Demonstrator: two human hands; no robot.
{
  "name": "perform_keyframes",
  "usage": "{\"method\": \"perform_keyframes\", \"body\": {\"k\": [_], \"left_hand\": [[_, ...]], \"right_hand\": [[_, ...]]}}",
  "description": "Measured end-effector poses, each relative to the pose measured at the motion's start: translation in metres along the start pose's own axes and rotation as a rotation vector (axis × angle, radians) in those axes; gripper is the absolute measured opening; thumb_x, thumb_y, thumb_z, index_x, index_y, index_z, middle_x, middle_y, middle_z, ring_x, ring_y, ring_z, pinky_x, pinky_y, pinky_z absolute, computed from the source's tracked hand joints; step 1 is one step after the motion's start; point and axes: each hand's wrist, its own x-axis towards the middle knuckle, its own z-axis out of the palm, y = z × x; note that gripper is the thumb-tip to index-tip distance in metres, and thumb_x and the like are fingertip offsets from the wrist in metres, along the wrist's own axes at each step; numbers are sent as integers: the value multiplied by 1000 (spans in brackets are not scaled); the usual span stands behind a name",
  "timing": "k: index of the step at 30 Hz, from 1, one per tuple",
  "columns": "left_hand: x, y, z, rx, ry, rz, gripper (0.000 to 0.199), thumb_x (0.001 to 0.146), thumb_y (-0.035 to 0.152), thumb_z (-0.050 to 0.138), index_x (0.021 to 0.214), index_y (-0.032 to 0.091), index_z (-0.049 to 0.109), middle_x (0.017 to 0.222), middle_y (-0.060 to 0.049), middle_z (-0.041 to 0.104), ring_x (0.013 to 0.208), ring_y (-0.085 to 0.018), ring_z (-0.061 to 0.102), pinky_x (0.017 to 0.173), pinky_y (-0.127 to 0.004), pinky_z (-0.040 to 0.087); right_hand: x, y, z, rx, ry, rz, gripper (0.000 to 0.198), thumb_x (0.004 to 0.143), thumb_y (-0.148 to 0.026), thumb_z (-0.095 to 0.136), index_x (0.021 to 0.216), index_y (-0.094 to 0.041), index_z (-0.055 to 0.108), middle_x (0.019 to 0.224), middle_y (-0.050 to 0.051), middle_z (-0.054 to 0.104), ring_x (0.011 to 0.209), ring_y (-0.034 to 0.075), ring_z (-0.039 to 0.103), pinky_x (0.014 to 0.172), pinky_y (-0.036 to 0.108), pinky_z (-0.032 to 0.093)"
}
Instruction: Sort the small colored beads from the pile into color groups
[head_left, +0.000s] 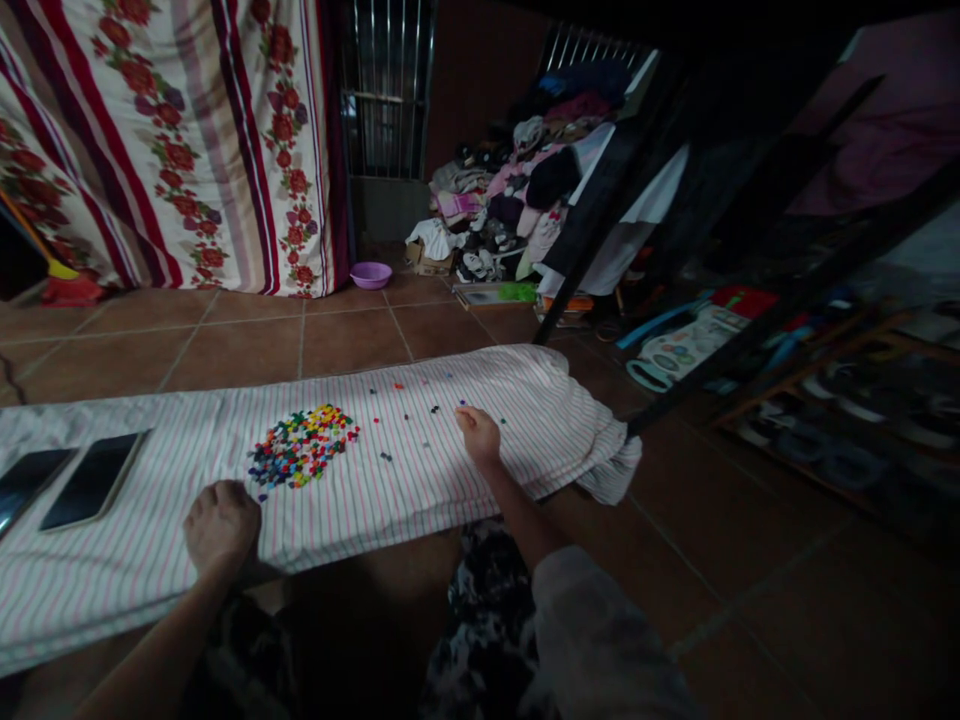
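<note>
A heap of small multicoloured pieces (304,446), too small to name, lies on a striped cloth (420,490). My left hand (222,525) rests on the cloth at the heap's near left edge, fingers curled under and their tips hidden. To the right, my right hand (478,434) is closed in a pinch over the cloth; whatever is between its fingertips cannot be made out. Beside those fingertips sits a tiny purple piece (462,403). Several single pieces lie scattered between the heap and my right hand, among them an orange piece (398,386) and a dark pair (435,409).
Two phones (94,480) lie on the cloth at the left. Beyond are a floral curtain (172,150), a purple basin (371,275) and a pile of clothes (517,190). A dark slanted post (592,240) rises past the cloth's far end. A shoe rack (832,400) stands right.
</note>
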Motion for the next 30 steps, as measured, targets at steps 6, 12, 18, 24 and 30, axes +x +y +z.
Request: {"method": "perform_keyframes", "body": {"k": [6,12,18,24,30], "left_hand": [[1,3,-2,59,-61,-22,43,95,32,27,109,9,60,109,-20,63,104,-31,60,85,-40,43],[1,5,-4,63,-83,-32,43,95,33,27,112,9,59,114,-19,62,108,-33,59,88,-41,43],[2,6,-7,24,-109,-30,45,94,33,27,112,6,60,113,-22,62,106,-35,60,87,-43,44],[3,6,-4,41,-75,-33,42,94,32,29,108,8,61,112,-21,63,103,-34,61,84,-43,45],[2,10,-6,37,-51,-32,41,94,32,31,109,8,61,112,-21,64,101,-33,61,84,-45,47]], "right_hand": [[36,41,-29,-85,53,114,26,82,-26,52,92,-20,75,87,5,75,82,18,67,79,26,49],[59,57,-34,-241,4,185,26,83,-21,52,94,-21,76,94,5,76,87,17,66,78,23,46],[73,47,-24,-393,-111,198,30,90,-18,47,102,-22,75,98,5,75,90,16,66,77,22,44],[86,40,-18,-509,-191,250,31,94,-21,46,106,-23,74,102,7,74,92,17,67,73,22,43],[99,43,-14,-567,-222,290,32,95,-19,45,105,-25,75,105,6,74,93,17,67,72,21,43]]}}
